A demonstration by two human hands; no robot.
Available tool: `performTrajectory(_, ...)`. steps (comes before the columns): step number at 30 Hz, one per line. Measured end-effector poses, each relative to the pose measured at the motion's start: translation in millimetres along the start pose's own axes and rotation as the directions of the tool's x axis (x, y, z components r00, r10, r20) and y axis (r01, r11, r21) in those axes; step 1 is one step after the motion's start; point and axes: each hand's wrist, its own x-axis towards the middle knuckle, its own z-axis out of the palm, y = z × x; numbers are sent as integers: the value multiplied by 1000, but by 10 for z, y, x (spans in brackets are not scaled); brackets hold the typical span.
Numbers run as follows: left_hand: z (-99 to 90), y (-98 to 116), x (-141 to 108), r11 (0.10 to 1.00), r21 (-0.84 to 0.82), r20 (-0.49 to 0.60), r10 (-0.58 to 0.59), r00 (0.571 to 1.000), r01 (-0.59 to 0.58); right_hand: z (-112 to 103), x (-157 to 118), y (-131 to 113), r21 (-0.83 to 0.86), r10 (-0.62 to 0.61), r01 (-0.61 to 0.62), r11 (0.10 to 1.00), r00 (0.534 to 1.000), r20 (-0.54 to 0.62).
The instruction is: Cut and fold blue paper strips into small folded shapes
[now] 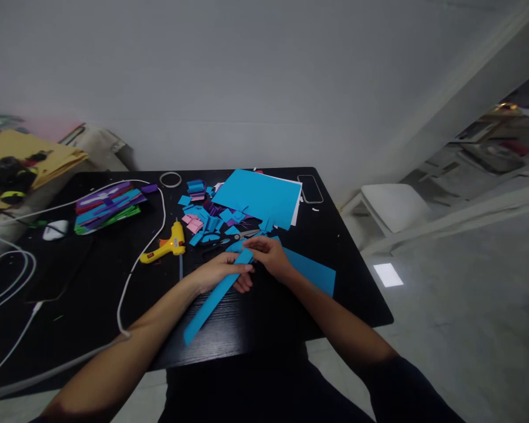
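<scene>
A long blue paper strip [216, 296] slants between my hands, its lower end reaching toward the front edge of the black table [264, 326]. My left hand [223, 271] is closed on the strip, with the thumb lying across it. At the strip's upper end, my right hand [268, 254] pinches the paper. Just beyond the hands lie scissors [245, 234] and a heap of small cut paper pieces [211, 222], mostly blue with some pink and purple. A blue sheet [311, 270] lies partly under my right forearm.
A yellow glue gun [173, 244] and a white cable [134, 267] lie on the left. Behind are bundled coloured strips [108, 205], a tape-like ring [170, 179], blue sheets [264, 197] and a phone [310, 189]. A white stool [394, 205] stands right of the table.
</scene>
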Motion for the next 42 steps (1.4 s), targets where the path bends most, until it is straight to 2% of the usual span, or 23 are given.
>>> performTrajectory(3, -30, -30, -7, 994, -102, -35, 26, 999, -30, 0, -16, 4, 14, 15, -15, 1000, 999, -33)
performTrajectory(6, -49, -62, -34, 984, -165, -37, 55, 998, -61, 17, -39, 5, 37, 30, -29, 999, 999, -12)
performTrajectory(14, -81, -202, 23, 982, -168, 35, 97, 995, -90, 40, -78, 59, 104, 61, -68, 992, 996, 65)
performTrajectory(18, -68, -186, 4, 983, -82, -35, 164, 986, -166, 15, -89, 45, 125, 97, -106, 986, 992, 78)
performTrajectory(22, -46, -99, -42, 955, 100, -167, 294, 941, -281, 7, -98, 7, 77, 118, -120, 990, 993, 24)
performTrajectory(26, -39, -49, -57, 913, 237, -166, 375, 912, -332, 12, -101, -10, 57, 110, -110, 992, 994, 5)
performTrajectory(30, -36, -50, -55, 917, 236, -177, 367, 913, -322, 17, -104, -26, 47, 132, -131, 990, 991, -6)
performTrajectory(35, -42, -77, -40, 953, 119, -183, 296, 937, -278, 15, -92, -16, 43, 121, -121, 992, 993, -3)
performTrajectory(42, -58, -95, 26, 956, 55, -236, 292, 927, -287, 12, -54, -33, 29, 68, -68, 997, 997, -19)
